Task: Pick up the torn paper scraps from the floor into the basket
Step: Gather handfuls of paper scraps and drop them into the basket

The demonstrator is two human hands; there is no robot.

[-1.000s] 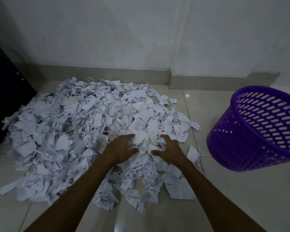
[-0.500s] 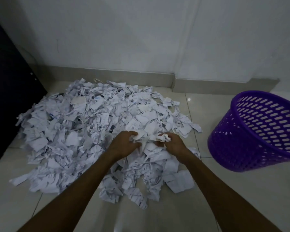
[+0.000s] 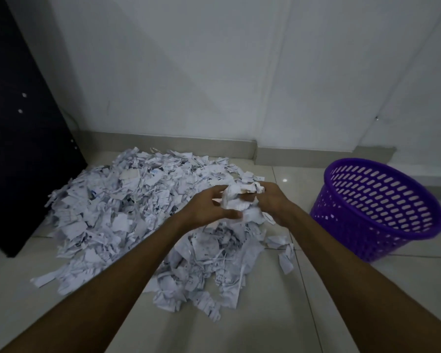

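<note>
Both hands cupping one bunch (image 3: 236, 203) of scraps above pile (image 3: 138, 212): left hand (image 3: 209, 206) and right hand (image 3: 270, 205) curling round it. Basket (image 3: 382, 212) standing off to right, looking empty. Job just starting; nearly all paper lying on floor (image 3: 303, 314).

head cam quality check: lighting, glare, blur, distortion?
Head view: dim, bluish light; small glare spot on the floor tile; wide-angle bend in the wall seams and black cabinet edge; left hand, right hand and held scraps slightly motion-soft; purple basket softer at the frame edge.
</note>
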